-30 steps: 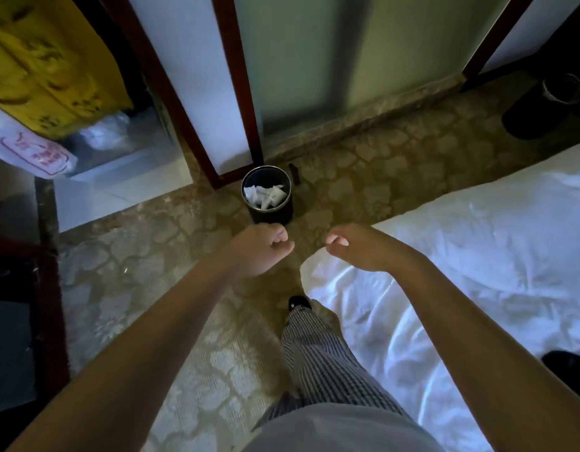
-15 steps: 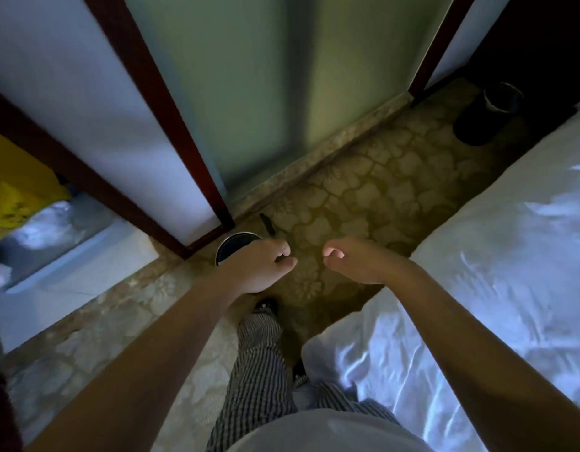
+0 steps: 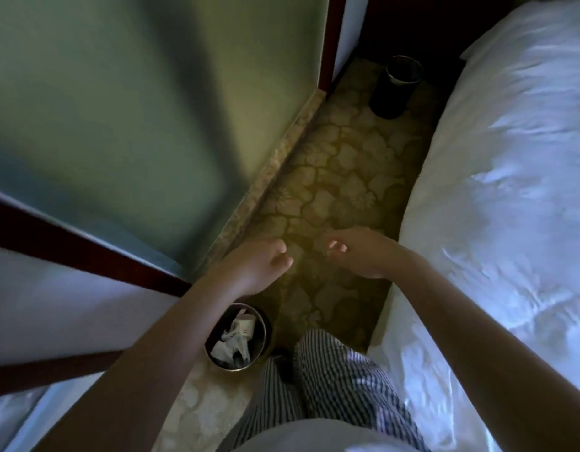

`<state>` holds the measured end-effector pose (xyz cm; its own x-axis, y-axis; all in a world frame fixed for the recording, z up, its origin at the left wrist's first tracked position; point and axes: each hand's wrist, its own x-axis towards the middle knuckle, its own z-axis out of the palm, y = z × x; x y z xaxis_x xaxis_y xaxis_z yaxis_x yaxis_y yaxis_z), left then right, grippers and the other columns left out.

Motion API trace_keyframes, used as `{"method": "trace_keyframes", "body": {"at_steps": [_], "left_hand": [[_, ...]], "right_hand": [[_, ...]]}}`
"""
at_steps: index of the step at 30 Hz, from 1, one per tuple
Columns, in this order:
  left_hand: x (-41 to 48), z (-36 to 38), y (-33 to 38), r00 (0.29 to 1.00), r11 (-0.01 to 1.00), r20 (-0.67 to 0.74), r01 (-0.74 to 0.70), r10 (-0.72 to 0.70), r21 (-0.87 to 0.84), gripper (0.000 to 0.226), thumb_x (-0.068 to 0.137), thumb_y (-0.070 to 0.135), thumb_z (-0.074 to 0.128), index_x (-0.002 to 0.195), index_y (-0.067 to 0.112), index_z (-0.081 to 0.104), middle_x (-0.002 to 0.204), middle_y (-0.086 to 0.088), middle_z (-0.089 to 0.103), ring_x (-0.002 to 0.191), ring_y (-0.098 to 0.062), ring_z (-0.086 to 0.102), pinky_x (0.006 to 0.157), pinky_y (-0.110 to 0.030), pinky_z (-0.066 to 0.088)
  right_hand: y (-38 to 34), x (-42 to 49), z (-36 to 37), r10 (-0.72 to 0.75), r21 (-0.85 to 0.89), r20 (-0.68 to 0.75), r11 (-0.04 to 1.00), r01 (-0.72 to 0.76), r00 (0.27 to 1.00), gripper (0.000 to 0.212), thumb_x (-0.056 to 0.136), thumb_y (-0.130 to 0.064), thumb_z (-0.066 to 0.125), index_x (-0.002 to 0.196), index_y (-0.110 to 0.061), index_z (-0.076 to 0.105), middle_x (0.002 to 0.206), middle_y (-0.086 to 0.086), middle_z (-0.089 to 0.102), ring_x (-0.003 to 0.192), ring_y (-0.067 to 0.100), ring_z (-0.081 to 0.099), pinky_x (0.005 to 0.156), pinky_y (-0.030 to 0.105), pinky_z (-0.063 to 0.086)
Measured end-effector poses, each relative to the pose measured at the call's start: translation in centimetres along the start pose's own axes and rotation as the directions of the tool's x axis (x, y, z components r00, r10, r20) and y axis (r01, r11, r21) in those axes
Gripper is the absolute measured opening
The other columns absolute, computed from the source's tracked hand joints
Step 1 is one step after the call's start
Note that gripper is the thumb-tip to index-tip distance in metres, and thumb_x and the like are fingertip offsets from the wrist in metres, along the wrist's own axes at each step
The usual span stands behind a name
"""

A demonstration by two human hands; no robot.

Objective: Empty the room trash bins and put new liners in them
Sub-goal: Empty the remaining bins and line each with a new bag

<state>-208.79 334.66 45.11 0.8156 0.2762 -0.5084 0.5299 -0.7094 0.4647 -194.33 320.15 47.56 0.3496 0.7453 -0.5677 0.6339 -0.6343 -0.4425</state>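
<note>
Head cam, looking down a narrow strip of patterned carpet [image 3: 331,197] btwn a frosted glass wall [image 3: 119,109] and the bed [image 3: 510,223].

Both arms are stretched fwd over the carpet. L hand [image 3: 259,265]: fingers loosely curled in, thumb toward the other hand, nothing in it. R hand [image 3: 360,252]: fingers loosely bent, fingertips pointing at the L hand, also holding nothing. The hands are near each other, apart, not touching, and neither touches a bin.

Near bin [image 3: 266,331]: small, round, dark, metal-look rim, upright on the carpet by the dark red door frame [image 3: 86,256]. It's under the L forearm, which covers its left edge, and just beside the striped trouser leg [image 3: 341,380]. Crumpled white paper [image 3: 236,340] inside. Can't tell if there's a liner.

Far bin [image 3: 388,96]: dark, round, pale rim, upright at the far end of the strip, btwn the wall corner and the bed edge, well apart from both hands. Contents too dark to make out.

Bed has white, rumpled sheets along the right side. Frame is slightly motion-blurred.
</note>
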Motion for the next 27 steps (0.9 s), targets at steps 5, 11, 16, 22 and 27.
{"method": "trace_keyframes", "body": {"at_steps": [5,11,16,22,27], "left_hand": [[6.1,-3.1,2.2,0.994,0.993,0.054,-0.098,0.094,0.069,0.042,0.098,0.041,0.040,0.132,0.016,0.048,0.135,-0.002,0.046,0.120,-0.016,0.047,0.097,-0.030,0.041],[16.1,-8.1,7.5,0.972,0.976,0.108,-0.215,0.210,0.037,0.035,0.098,0.040,0.042,0.120,0.016,0.055,0.119,-0.001,0.057,0.105,-0.015,0.056,0.090,-0.032,0.048],[26.7,-12.5,13.6,0.961,0.972,0.148,-0.235,0.232,0.005,0.037,0.098,0.041,0.042,0.122,0.015,0.054,0.124,-0.004,0.059,0.112,-0.017,0.056,0.087,-0.027,0.046],[37.3,-18.1,20.7,0.961,0.973,0.156,-0.222,0.229,-0.058,0.035,0.097,0.041,0.042,0.122,0.020,0.054,0.126,0.001,0.056,0.115,-0.014,0.052,0.097,-0.033,0.045],[45.2,-23.7,24.5,0.965,0.968,0.088,-0.245,0.249,-0.047,0.035,0.097,0.040,0.042,0.120,0.017,0.056,0.116,0.001,0.059,0.106,-0.015,0.056,0.095,-0.037,0.046]], "right_hand": [[3.1,2.4,-4.1,0.124,0.028,-0.019,0.992,-0.123,0.992,0.031,0.099,-0.029,0.043,0.123,-0.013,0.055,0.124,0.007,0.057,0.113,0.023,0.054,0.096,0.034,0.042],[9.9,6.5,-12.0,0.201,0.124,-0.076,0.974,-0.191,0.977,0.032,0.100,-0.032,0.042,0.124,-0.015,0.054,0.124,0.005,0.056,0.111,0.022,0.053,0.096,0.036,0.044],[16.8,10.1,-20.9,0.249,0.218,-0.135,0.952,-0.216,0.959,0.033,0.101,-0.031,0.041,0.127,-0.015,0.053,0.125,0.007,0.055,0.111,0.022,0.053,0.091,0.031,0.042],[23.3,14.1,-30.7,0.289,0.246,-0.176,0.939,-0.242,0.941,0.031,0.100,-0.031,0.043,0.124,-0.016,0.054,0.123,0.008,0.056,0.112,0.023,0.052,0.098,0.035,0.043],[26.9,17.9,-37.9,0.290,0.263,-0.199,0.936,-0.234,0.936,0.030,0.099,-0.029,0.044,0.124,-0.016,0.055,0.122,0.008,0.056,0.109,0.022,0.053,0.090,0.031,0.043]]}}
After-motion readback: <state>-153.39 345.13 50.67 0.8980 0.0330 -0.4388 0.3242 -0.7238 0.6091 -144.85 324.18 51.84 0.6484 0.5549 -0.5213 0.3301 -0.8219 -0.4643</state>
